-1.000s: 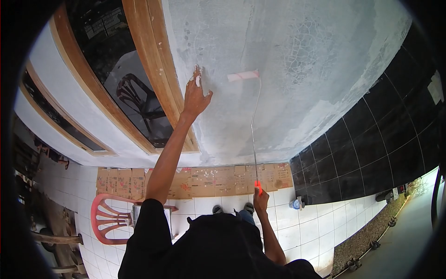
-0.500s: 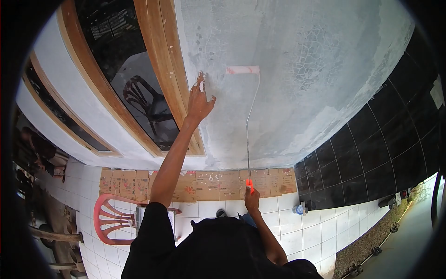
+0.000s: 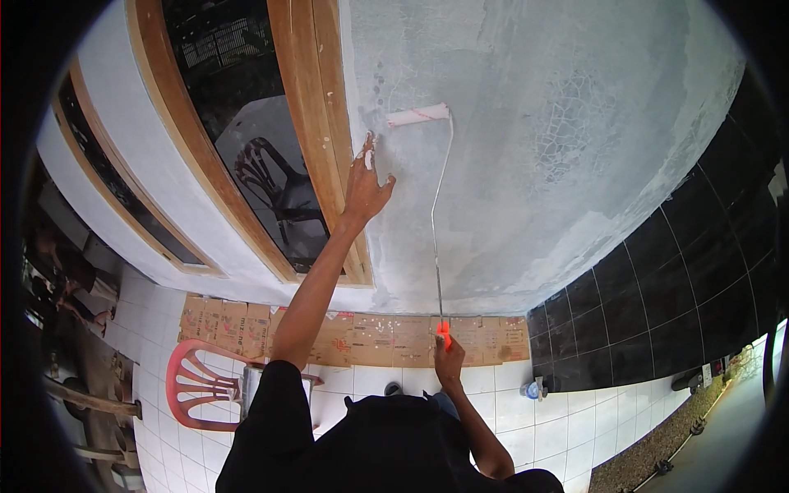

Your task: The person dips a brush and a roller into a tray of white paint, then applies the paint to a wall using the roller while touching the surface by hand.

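My right hand (image 3: 449,361) is wrapped round the orange handle of a paint roller (image 3: 418,115), whose long bent metal rod runs up to a white sleeve with pinkish streaks. That sleeve lies against the grey-white wall (image 3: 485,197), slightly tilted, its left end near the window side. Close by the edge of the wooden window frame (image 3: 308,107), my left hand (image 3: 367,191) reaches up with fingers stretched out and nothing held. White paint smears its fingers. Fine cracks mark a patch of wall to the right of the roller.
Flattened cardboard (image 3: 386,338) covers the floor along the wall's foot. A red plastic chair (image 3: 182,386) stands behind my left arm, with a metal container (image 3: 256,386) on it. Dark tiles (image 3: 625,304) clad the wall at right. A person (image 3: 78,271) is at the far left.
The roller sleeve has moved up and left along the wall, nearer the window frame, and has tilted. My left hand keeps about the same place by the frame. The whole view has shifted slightly.
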Demonstrator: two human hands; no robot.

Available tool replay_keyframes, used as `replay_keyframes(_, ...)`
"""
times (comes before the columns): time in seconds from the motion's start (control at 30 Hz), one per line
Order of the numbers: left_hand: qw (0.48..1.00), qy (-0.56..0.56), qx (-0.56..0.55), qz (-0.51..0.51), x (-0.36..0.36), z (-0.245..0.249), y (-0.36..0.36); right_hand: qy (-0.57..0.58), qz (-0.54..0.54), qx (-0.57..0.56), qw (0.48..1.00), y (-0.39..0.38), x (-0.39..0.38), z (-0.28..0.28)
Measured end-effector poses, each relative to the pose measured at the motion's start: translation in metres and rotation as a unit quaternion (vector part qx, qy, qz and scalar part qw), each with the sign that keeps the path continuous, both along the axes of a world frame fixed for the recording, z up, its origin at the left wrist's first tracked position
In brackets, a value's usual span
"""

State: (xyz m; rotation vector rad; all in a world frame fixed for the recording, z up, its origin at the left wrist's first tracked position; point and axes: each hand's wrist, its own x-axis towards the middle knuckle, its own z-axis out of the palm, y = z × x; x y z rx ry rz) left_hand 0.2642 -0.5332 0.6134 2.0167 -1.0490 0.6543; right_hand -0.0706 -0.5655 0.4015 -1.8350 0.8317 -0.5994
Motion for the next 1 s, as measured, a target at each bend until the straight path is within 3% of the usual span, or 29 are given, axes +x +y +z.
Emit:
replay_keyframes(0.17,0.999,0.045,-0.021,-0.01,-0.001,0.013,0.005,-0.092,0.019,0.11,0.989,0.032,0.055,0.039)
replay_keyframes(0.27,0.998,0.056,-0.01,-0.005,0.006,0.014,0.007,-0.123,0.035,0.116,0.985,0.043,0.079,0.04)
replay_keyframes(0.57,1.0,0.01,0.0,0.011,0.013,0.013,0.027,-0.087,0.026,0.139,0.986,0.065,0.035,-0.1)
replay_keyframes(0.7,0.999,0.035,0.008,0.009,0.014,0.015,0.028,-0.159,0.037,0.214,0.963,0.083,0.062,-0.037)
replay_keyframes(0.83,1.0,0.021,0.003,0.004,0.017,0.015,0.029,-0.161,0.031,0.192,0.967,0.093,0.112,0.014)
replay_keyframes(0.9,0.999,0.043,0.02,0.012,0.015,0.017,0.031,-0.187,0.042,0.296,0.936,0.097,0.123,0.055)
replay_keyframes(1.0,0.997,0.07,0.034,0.016,0.012,0.024,0.033,-0.2,0.064,0.312,0.927,0.089,0.131,0.033)
